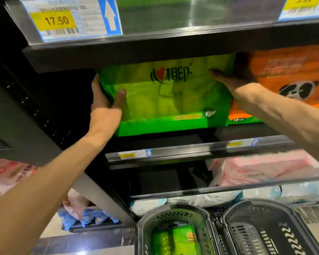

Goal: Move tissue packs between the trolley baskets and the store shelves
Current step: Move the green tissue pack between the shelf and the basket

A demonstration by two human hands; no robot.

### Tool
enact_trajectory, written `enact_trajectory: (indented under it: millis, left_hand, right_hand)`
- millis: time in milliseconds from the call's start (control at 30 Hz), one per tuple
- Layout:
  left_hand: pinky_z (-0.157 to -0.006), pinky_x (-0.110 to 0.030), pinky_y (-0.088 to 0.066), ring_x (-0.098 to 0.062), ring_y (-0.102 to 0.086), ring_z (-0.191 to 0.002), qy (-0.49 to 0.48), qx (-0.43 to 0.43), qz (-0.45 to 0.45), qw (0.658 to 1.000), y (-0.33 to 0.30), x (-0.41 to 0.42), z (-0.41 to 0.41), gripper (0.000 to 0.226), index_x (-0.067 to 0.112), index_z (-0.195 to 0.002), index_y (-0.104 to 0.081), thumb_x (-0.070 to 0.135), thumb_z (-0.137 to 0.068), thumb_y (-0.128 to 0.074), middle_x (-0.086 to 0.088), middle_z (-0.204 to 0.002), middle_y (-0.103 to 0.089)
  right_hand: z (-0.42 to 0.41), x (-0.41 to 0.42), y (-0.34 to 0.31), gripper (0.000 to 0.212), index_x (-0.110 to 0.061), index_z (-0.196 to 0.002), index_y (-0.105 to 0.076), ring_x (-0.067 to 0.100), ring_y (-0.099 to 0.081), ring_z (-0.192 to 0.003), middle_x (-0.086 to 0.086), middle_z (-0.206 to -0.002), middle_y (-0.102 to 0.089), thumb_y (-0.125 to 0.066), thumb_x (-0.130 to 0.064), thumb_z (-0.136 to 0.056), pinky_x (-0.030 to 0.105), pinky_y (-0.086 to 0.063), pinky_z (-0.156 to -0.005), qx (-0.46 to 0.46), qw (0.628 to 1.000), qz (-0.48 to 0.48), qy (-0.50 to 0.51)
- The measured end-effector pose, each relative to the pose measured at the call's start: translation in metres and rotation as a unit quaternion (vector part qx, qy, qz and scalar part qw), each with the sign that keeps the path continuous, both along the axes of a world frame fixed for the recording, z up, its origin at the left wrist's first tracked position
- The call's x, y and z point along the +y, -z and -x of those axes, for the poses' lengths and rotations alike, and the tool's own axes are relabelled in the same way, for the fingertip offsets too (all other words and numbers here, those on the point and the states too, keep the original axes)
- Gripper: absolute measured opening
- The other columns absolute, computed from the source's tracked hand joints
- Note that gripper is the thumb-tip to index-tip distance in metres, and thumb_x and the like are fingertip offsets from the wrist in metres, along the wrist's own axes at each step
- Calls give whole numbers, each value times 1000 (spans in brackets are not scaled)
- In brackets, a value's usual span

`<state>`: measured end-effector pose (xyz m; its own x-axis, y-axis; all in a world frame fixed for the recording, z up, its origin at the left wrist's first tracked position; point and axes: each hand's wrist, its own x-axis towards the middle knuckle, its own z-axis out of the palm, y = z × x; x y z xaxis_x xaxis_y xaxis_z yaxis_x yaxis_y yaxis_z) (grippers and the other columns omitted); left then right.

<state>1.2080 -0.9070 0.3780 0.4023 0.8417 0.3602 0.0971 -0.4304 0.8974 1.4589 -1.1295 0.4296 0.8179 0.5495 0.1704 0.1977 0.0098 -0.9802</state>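
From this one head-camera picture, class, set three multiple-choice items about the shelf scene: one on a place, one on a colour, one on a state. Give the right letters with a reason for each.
1. Where is the orange panda pack in relation to the green tissue pack?
A. In a trolley basket
B. On the shelf to its right
C. On the floor

2. What colour is the pack lying in the left basket?
A. Blue
B. Pink
C. Green

3. How is the green tissue pack being handled?
A. Both hands hold its sides
B. One hand lifts it by a handle
C. Nobody touches it

Answers: 1 B, the panda pack sits right beside it on the same shelf. 2 C, a green pack shows inside that basket. 3 A, the left hand grips the left edge and the right hand is on the right side.
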Motion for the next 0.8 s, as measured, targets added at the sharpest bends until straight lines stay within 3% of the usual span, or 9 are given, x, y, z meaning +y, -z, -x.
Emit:
enact_trajectory:
  millis: [67, 133, 267, 367, 433, 533, 600, 667, 800]
  left_hand:
    - [-113, -40, -46, 3, -58, -122, 10, 25, 4, 1000, 14, -6, 1, 88, 29, -161, -16, 44, -91, -67, 21, -135, -57]
    - [-113, -32, -43, 2, -53, -124, 17, 52, -11, 998, 27, -10, 3, 87, 29, -163, -9, 37, -97, -65, 17, -142, -54]
    - [-106, -24, -44, -7, -56, -127, 8, 65, -38, 997, 38, -17, 9, 88, 31, -162, -4, 36, -99, -65, 10, -145, -55]
    - [-111, -28, -43, -8, -55, -130, -8, 80, -50, 996, 42, -17, 13, 101, 33, -161, -10, 45, -88, -77, 7, -148, -55]
    - [-114, -27, -40, -11, -52, -134, -22, 103, -70, 992, 47, -17, 11, 112, 23, -161, -11, 45, -79, -85, 0, -149, -52]
    - [-117, -23, -29, -17, -42, -142, -56, 125, -91, 986, 54, -17, 0, 129, 15, -160, -7, 51, -69, -90, -7, -156, -41]
    - [-112, -12, -21, -14, -37, -142, -68, 120, -91, 986, 56, -14, -9, 127, 10, -159, -9, 43, -69, -93, -5, -156, -37]
    - [-111, -6, -19, -6, -35, -138, -66, 92, -87, 990, 57, -5, -22, 123, 9, -157, -15, 34, -67, -95, 2, -152, -35]
    - [-123, -38, -29, -22, -39, -144, -58, 84, -76, 992, 60, 26, -45, 127, 7, -157, -13, 29, -64, -97, -10, -156, -37]
  right_hand:
    - [-10, 4, 21, 105, -11, -147, -48, 24, -60, -129, 9, -143, -60, -91, -55, -62, 40, -49, -108, -53, 999, 0, 12]
    - [-16, 6, 45, 115, -10, -149, -42, 27, -56, -133, 11, -147, -55, -90, -60, -58, 42, -47, -111, -72, 997, 10, 22]
    - [4, -1, 53, 69, -10, -152, -37, 18, -54, -125, 13, -152, -49, -72, -21, -93, 35, -45, -112, -33, 999, 34, 6]
    - [-1, 0, 74, 66, -10, -146, -42, 11, -61, -111, 8, -135, -61, -75, -27, -92, 13, -49, -90, -51, 997, 49, 31]
    - [6, 1, 78, 62, -9, -130, -51, 6, -69, -93, 4, -108, -68, -82, -37, -85, 13, -50, -74, -71, 992, 101, 28]
    - [5, 7, 92, 85, -4, -140, -41, 28, -65, -110, 10, -124, -64, -87, -37, -77, 19, -52, -87, -109, 985, 129, 27]
    - [2, 12, 94, 87, 0, -146, -29, 23, -56, -110, 9, -127, -54, -85, -18, -82, 2, -43, -77, -112, 984, 134, 38]
    - [-4, 20, 97, 93, 1, -151, -25, 24, -49, -127, 14, -143, -46, -84, -21, -82, -2, -32, -87, -121, 982, 130, 57]
    - [-23, 45, 101, 111, -1, -158, -14, 27, -30, -150, 17, -163, -27, -88, -26, -78, 25, -24, -120, -131, 979, 135, 78]
